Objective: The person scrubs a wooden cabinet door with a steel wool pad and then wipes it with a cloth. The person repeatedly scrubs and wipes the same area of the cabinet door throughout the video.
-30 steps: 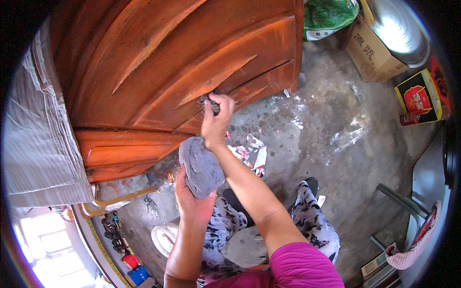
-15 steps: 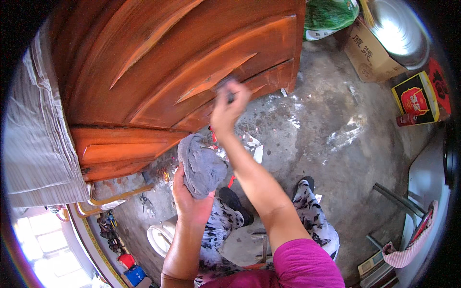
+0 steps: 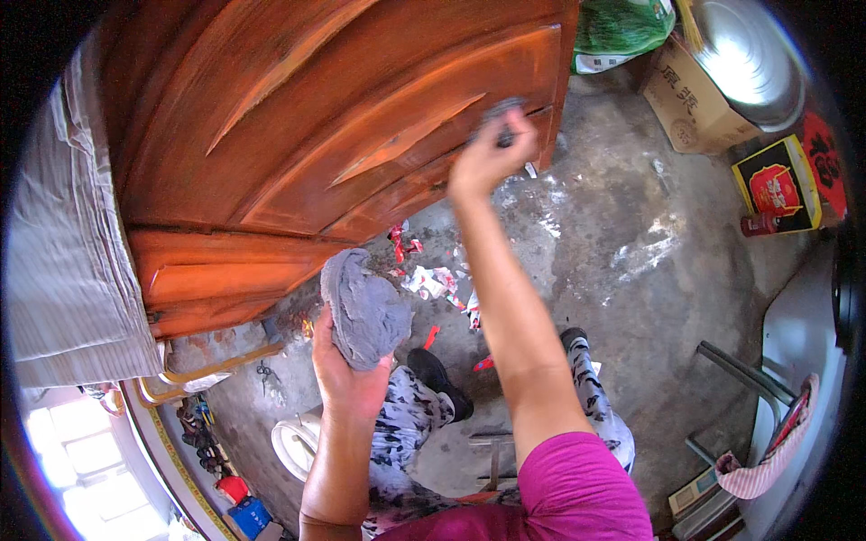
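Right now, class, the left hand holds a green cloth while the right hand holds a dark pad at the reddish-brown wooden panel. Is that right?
Not quite: the cloth is grey, not green, as the head view shows. The left hand does hold it, while the right hand holds a dark pad at the reddish-brown wooden panel.

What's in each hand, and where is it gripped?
Left hand: a grey cloth, held at its near end. Right hand: a dark thing at the fingertips, too blurred to tell where.

The stained grey floor point(image 3: 686, 311) bears torn red-and-white scraps point(image 3: 431, 282) and a cardboard box point(image 3: 693, 101).
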The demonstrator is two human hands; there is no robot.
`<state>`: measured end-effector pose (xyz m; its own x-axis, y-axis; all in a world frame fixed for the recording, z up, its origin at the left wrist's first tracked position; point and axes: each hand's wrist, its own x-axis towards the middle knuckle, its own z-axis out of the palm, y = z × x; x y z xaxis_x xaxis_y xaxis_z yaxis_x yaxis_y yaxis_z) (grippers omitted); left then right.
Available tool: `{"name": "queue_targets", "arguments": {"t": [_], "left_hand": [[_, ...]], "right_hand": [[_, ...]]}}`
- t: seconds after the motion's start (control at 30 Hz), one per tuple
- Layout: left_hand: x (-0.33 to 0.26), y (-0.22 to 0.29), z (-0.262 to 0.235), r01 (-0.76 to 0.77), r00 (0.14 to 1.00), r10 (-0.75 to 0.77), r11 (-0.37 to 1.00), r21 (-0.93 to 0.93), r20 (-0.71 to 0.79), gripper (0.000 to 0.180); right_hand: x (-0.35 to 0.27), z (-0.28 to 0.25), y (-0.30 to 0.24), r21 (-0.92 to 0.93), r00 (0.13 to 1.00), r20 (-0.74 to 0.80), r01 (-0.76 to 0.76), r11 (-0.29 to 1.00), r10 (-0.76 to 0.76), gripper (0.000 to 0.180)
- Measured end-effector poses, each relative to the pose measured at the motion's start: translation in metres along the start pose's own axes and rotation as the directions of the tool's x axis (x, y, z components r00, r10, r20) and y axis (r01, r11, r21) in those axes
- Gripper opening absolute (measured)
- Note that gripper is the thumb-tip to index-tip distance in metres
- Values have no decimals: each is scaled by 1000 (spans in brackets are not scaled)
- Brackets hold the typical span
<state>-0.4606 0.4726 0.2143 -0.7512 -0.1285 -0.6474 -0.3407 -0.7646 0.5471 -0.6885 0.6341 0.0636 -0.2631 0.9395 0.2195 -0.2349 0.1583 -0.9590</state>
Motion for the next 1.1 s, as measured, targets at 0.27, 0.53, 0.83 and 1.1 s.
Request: {"name": "queue_targets", "arguments": {"t": [0.27, 0.53, 0.83, 1.1], "left_hand": [[-2, -3, -5, 21, 1000, -21, 1000, -5, 10, 39], [2, -3, 5, 11, 1000, -12, 999, 39, 24, 38], [-5, -6, 3, 20, 999, -20, 1000, 14, 27, 39], [0, -3, 3, -9, 998, 9, 1000, 5, 68, 41]], "right_hand": [[8, -8, -6, 152, 991, 117, 46, 987, -64, 15], [-3, -2, -21, 85, 995, 75, 61, 994, -67, 13], [19, -12, 2, 141, 993, 95, 58, 988, -72, 16], [-75, -8, -28, 139, 981, 192, -44, 989, 17, 14]]}}
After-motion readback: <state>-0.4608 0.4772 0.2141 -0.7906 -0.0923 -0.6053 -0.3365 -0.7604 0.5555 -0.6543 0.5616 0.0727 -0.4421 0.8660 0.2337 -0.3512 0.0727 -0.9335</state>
